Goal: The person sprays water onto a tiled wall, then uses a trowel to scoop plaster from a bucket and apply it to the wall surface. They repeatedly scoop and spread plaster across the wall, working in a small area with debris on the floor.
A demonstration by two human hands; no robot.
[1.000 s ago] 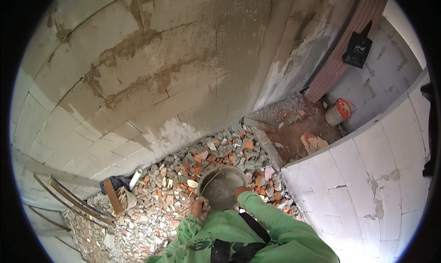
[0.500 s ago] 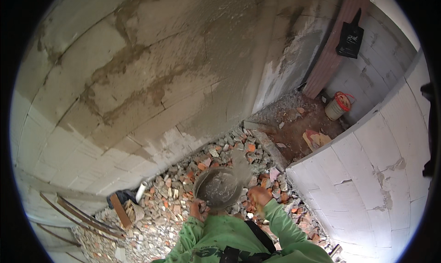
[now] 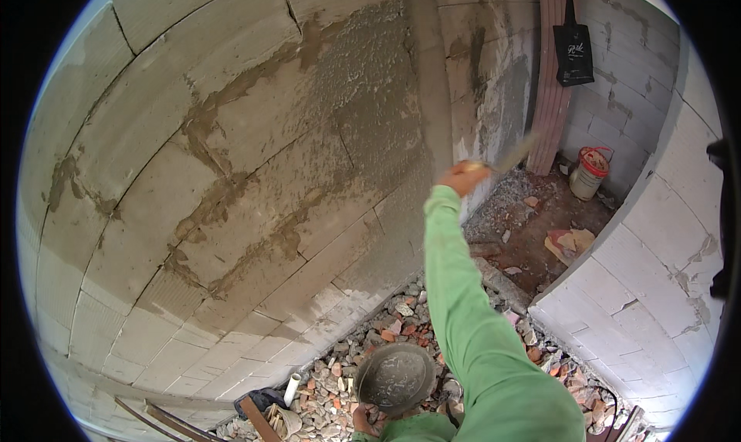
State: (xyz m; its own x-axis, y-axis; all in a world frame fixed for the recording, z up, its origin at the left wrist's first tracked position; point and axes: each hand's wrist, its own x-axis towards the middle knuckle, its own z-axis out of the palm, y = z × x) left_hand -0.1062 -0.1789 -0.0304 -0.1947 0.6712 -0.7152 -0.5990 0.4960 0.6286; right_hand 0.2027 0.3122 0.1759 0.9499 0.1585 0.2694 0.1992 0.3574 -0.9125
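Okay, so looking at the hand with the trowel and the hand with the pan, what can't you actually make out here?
Head view only:
- Trowel: motion-blurred; blade shape and any mortar on it unreadable.
- Right hand: seen from behind; fingers hidden.
- Left hand: mostly cut off by the lower edge and covered by the round pan.
- Pan contents: grey, too small to identify.
- Bucket: its contents are too small to tell.

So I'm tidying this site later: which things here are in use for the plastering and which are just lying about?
In use:
right hand gripping trowel
left hand holding mortar pan
block wall with wet render

Lying about:
rubble
bucket
black bag
white pipe
timber
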